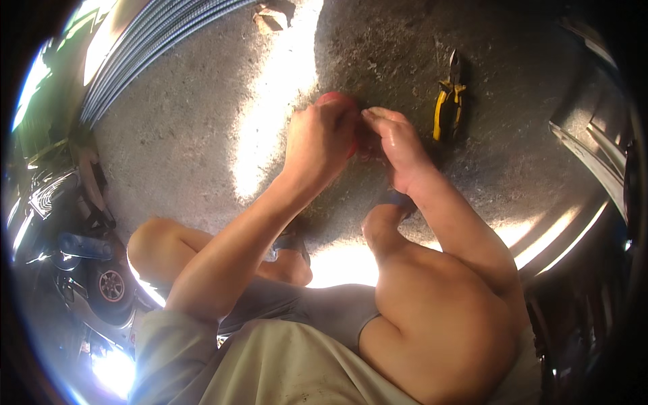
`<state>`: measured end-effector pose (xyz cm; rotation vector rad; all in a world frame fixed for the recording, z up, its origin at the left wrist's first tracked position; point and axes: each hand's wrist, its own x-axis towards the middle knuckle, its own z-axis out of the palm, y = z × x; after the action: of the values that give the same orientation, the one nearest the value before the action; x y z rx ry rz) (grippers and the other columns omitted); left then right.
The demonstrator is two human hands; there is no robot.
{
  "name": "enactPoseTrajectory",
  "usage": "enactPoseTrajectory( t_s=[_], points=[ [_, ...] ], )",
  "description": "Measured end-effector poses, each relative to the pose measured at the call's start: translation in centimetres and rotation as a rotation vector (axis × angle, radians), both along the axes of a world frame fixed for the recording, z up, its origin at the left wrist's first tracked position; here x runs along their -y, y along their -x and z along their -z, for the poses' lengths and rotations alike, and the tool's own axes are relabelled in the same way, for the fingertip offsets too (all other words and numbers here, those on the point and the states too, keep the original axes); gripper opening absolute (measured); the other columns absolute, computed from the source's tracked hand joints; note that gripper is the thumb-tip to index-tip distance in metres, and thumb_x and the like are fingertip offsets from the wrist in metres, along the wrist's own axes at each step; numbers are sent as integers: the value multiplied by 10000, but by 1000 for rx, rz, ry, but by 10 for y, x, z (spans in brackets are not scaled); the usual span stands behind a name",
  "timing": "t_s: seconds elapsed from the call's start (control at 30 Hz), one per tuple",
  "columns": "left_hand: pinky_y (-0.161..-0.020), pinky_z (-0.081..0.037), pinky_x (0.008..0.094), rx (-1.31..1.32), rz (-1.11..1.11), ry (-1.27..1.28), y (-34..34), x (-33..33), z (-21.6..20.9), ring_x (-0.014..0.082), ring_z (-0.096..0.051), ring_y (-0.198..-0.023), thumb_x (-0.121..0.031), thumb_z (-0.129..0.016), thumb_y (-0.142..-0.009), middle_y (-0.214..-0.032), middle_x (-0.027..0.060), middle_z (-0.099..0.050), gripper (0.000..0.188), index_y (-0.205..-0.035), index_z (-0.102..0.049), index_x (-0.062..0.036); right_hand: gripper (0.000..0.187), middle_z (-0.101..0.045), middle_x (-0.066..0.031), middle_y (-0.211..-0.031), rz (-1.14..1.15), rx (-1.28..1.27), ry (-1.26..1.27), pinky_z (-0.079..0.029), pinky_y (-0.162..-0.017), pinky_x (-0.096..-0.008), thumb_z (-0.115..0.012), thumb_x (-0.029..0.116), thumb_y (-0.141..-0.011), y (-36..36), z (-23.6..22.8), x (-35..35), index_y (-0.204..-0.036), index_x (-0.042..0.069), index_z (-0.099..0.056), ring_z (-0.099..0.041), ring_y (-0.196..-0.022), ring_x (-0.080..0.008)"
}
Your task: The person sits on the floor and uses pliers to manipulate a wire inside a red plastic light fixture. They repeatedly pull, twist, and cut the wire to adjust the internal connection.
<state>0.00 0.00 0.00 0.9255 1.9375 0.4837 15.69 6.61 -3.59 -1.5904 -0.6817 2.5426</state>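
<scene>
A red, rounded object [339,101] is in my left hand [316,138], whose fingers wrap round its near side. Most of it is covered by that hand, so its kind does not show. Close to its right side is my right hand [402,140], thumb and fingers drawn together in a pinch. Whatever is between those fingertips is too small to make out. To the right, cutting pliers [448,101] with yellow and black handles lie on the concrete floor, jaws pointing away from me.
Long ribbed metal rods [158,44] curve along the far left. A small brownish scrap [272,19] lies at the far edge. Pale metal profiles [594,162] are at the right. A wheel [111,286] and a blue cylinder [84,246] stand at the left. Bright sunlight stripes the floor.
</scene>
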Motion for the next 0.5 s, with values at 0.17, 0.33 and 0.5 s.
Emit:
enactPoseTrajectory(
  t_s=[0.17, 0.33, 0.5],
  points=[
    [-678, -589, 431, -121, 155, -156, -1, -10, 3, 338, -769, -792, -111, -717, -919, -803, 173, -735, 66, -930, -718, -45, 201, -728, -67, -939, 80, -132, 244, -574, -791, -385, -563, 222, -1062, -9, -5, -31, -1050, 88, -712, -704, -852, -206],
    [-686, -587, 493, -190, 308, -44, -9, -15, -13, 384, -734, -767, -165, -773, -841, -831, 150, -722, 157, -911, -663, -79, 252, -749, -73, -982, 197, -223, 446, -579, -859, -410, -553, 266, -1058, -26, -8, -23, -1090, 83, -723, -711, -887, -227],
    [-713, -611, 477, -223, 287, -163, -11, -9, -8, 363, -748, -847, -164, -771, -826, -920, 147, -745, 179, -945, -671, -75, 295, -773, -98, -1082, 260, -199, 497, -573, -918, -427, -558, 271, -1057, -25, -9, -13, -1169, 63, -734, -726, -982, -250]
  ],
)
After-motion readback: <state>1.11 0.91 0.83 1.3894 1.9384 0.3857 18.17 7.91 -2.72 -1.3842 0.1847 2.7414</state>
